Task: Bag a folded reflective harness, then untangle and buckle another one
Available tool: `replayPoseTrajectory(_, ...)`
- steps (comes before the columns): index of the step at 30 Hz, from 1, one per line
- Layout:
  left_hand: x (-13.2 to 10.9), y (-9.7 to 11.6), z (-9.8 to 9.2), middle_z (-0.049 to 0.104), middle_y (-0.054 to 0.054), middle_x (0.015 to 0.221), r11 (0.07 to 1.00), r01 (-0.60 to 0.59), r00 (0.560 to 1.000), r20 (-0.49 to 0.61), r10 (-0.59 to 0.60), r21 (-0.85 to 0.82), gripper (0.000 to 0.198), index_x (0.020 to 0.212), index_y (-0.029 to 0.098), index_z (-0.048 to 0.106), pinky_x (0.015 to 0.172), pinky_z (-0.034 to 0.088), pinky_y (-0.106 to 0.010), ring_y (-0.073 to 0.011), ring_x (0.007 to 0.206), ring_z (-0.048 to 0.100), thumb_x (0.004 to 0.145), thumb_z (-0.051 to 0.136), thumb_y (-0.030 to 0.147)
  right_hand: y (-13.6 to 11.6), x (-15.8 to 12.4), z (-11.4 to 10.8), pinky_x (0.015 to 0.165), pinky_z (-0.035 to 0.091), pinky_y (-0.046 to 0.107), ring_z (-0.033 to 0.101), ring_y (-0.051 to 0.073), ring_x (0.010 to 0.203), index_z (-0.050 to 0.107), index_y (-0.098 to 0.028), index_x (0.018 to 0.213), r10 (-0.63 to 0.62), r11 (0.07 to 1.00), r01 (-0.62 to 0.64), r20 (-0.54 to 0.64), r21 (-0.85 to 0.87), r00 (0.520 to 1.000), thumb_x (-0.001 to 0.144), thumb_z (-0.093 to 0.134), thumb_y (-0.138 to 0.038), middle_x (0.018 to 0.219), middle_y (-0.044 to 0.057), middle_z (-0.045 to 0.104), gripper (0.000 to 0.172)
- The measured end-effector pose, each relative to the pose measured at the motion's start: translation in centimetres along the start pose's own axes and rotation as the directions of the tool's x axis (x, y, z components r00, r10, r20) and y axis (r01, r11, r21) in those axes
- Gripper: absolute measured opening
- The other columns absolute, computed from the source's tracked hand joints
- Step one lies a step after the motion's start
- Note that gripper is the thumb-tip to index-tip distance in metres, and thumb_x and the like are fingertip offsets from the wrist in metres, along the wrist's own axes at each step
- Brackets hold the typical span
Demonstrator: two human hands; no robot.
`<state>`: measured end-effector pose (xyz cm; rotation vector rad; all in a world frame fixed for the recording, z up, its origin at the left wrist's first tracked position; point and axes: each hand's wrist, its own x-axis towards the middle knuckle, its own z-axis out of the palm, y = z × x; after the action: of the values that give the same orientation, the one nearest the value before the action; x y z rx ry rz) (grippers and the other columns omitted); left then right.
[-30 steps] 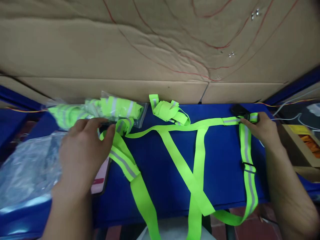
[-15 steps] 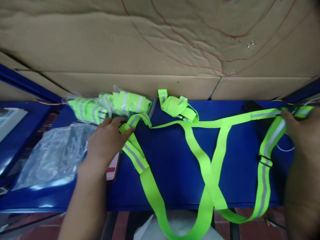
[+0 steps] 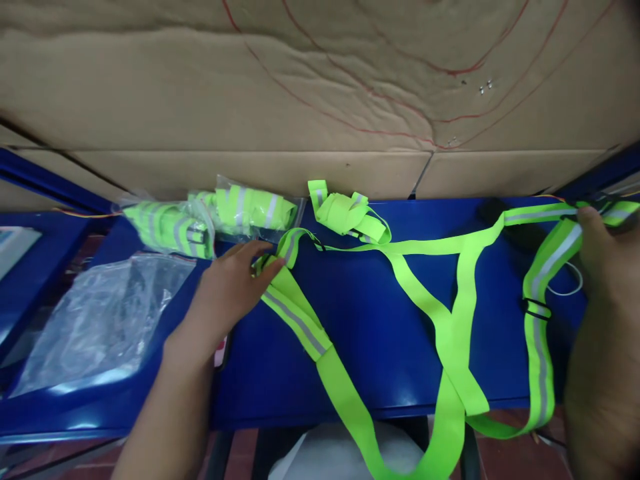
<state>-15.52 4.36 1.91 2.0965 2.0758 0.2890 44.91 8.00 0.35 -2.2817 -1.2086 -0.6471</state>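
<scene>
A neon yellow-green reflective harness [image 3: 457,333] lies spread over the blue table, its wide straps crossing right of centre and looping below the front edge. My left hand [image 3: 237,277] pinches its left end, where a grey-striped strap folds back on itself. At the far right, my right hand [image 3: 607,267] grips the other end, close to a dark buckle; some of its fingers are hidden or cut off by the frame. A black slider buckle [image 3: 537,309] sits on the hanging right strap. Behind the harness rests a bundled harness [image 3: 347,213] without a bag.
Two bagged harnesses [image 3: 170,227] lie against the cardboard wall [image 3: 210,93]. An empty clear plastic bag [image 3: 100,320] lies left on the blue table [image 3: 280,393]. A phone [image 3: 221,352] is mostly hidden under my left wrist. A dark object [image 3: 493,212] and white cable [image 3: 573,283] are at right.
Both hands have shifted slightly right in view, carrying the harness ends. The crossed straps have slid right, and the left strap is drawn further across the table.
</scene>
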Motion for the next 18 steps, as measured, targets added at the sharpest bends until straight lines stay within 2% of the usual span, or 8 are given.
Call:
replayPoseTrajectory(2, -0.3, 0.5, 0.4, 0.072, -0.009, 0.121, 0.997, -0.073, 0.997, 0.020, 0.074, -0.022, 0.046, 0.129, 0.024, 0.064, 0.081, 0.053, -0.038, -0.0267, 0.089, 0.072, 0.095, 0.053, 0.054, -1.1, -0.4, -0.5, 0.061, 0.038, 0.041, 0.066, 0.028, 0.076, 0.074, -0.017, 0.108, 0.053, 0.996, -0.054, 0.024, 0.070, 0.998, 0.087, 0.070, -0.061, 0.095, 0.024, 0.075, 0.049)
replayPoseTrajectory(4, -0.6, 0.9, 0.8, 0.068, -0.013, 0.129, 0.993, -0.111, 0.993, 0.040, 0.110, 0.041, 0.054, 0.136, 0.021, 0.058, 0.090, 0.052, -0.042, -0.0331, 0.109, 0.068, 0.094, 0.055, 0.055, -1.9, -0.7, -0.8, 0.063, 0.039, 0.041, 0.067, 0.028, 0.077, 0.074, -0.018, 0.105, 0.059, 0.993, -0.066, 0.075, 0.093, 0.995, 0.085, 0.074, -0.057, 0.094, 0.023, 0.075, 0.044)
replayPoseTrajectory(6, -0.8, 0.9, 1.0, 0.065, -0.016, 0.133, 0.988, -0.102, 0.993, 0.063, 0.095, 0.112, 0.059, 0.139, 0.019, 0.055, 0.094, 0.051, -0.046, -0.0385, 0.120, 0.063, 0.092, 0.058, 0.056, -2.4, -1.1, -0.7, 0.063, 0.040, 0.039, 0.068, 0.028, 0.077, 0.074, -0.018, 0.105, 0.029, 0.994, -0.039, 0.100, 0.100, 0.995, 0.084, 0.076, -0.052, 0.094, 0.022, 0.076, 0.039)
replayPoseTrajectory(9, -0.9, 0.8, 1.0, 0.069, -0.013, 0.120, 0.985, -0.092, 0.990, 0.116, 0.076, 0.146, 0.044, 0.122, 0.020, 0.061, 0.090, 0.051, -0.046, -0.0378, 0.112, 0.065, 0.092, 0.061, 0.052, -2.8, -1.5, -0.5, 0.064, 0.041, 0.038, 0.068, 0.029, 0.079, 0.073, -0.019, 0.106, -0.025, 0.991, 0.012, 0.093, 0.130, 0.995, 0.083, 0.078, -0.046, 0.095, 0.020, 0.077, 0.036)
replayPoseTrajectory(11, -0.8, 0.9, 0.8, 0.072, -0.010, 0.110, 0.981, -0.110, 0.991, 0.095, 0.095, 0.163, 0.029, 0.108, 0.023, 0.063, 0.088, 0.049, -0.046, -0.0364, 0.107, 0.066, 0.092, 0.061, 0.047, -2.9, -1.7, -0.4, 0.066, 0.042, 0.038, 0.069, 0.028, 0.080, 0.072, -0.020, 0.105, -0.052, 0.987, 0.036, 0.095, 0.156, 0.994, 0.083, 0.078, -0.043, 0.094, 0.019, 0.076, 0.033)
replayPoseTrajectory(13, -0.8, 1.1, 0.6, 0.071, -0.009, 0.106, 0.977, -0.103, 0.994, -0.011, 0.107, 0.185, 0.020, 0.101, 0.024, 0.065, 0.089, 0.047, -0.049, -0.0360, 0.105, 0.066, 0.093, 0.058, 0.040, -2.9, -1.9, -0.3, 0.068, 0.043, 0.038, 0.069, 0.028, 0.081, 0.071, -0.021, 0.102, -0.067, 0.986, 0.052, 0.094, 0.155, 0.993, 0.083, 0.078, -0.042, 0.093, 0.017, 0.076, 0.030)
replayPoseTrajectory(15, -0.7, 1.5, 0.3, 0.070, -0.011, 0.105, 0.979, -0.070, 0.980, -0.173, 0.103, 0.191, 0.017, 0.098, 0.023, 0.067, 0.093, 0.045, -0.051, -0.0362, 0.107, 0.065, 0.094, 0.055, 0.035, -2.8, -1.9, -0.1, 0.069, 0.043, 0.038, 0.069, 0.027, 0.080, 0.069, -0.021, 0.099, -0.082, 0.988, 0.069, 0.088, 0.141, 0.993, 0.082, 0.079, -0.042, 0.091, 0.016, 0.076, 0.029)
replayPoseTrajectory(18, -0.6, 2.0, -0.3, 0.068, -0.012, 0.102, 0.992, -0.049, 0.913, -0.399, 0.092, 0.116, 0.018, 0.095, 0.019, 0.066, 0.095, 0.046, -0.049, -0.0333, 0.106, 0.064, 0.095, 0.054, 0.032, -2.6, -1.9, 0.3, 0.068, 0.042, 0.036, 0.067, 0.026, 0.077, 0.067, -0.023, 0.097, -0.097, 0.986, 0.082, 0.104, 0.143, 0.990, 0.081, 0.080, -0.042, 0.088, 0.014, 0.075, 0.028)
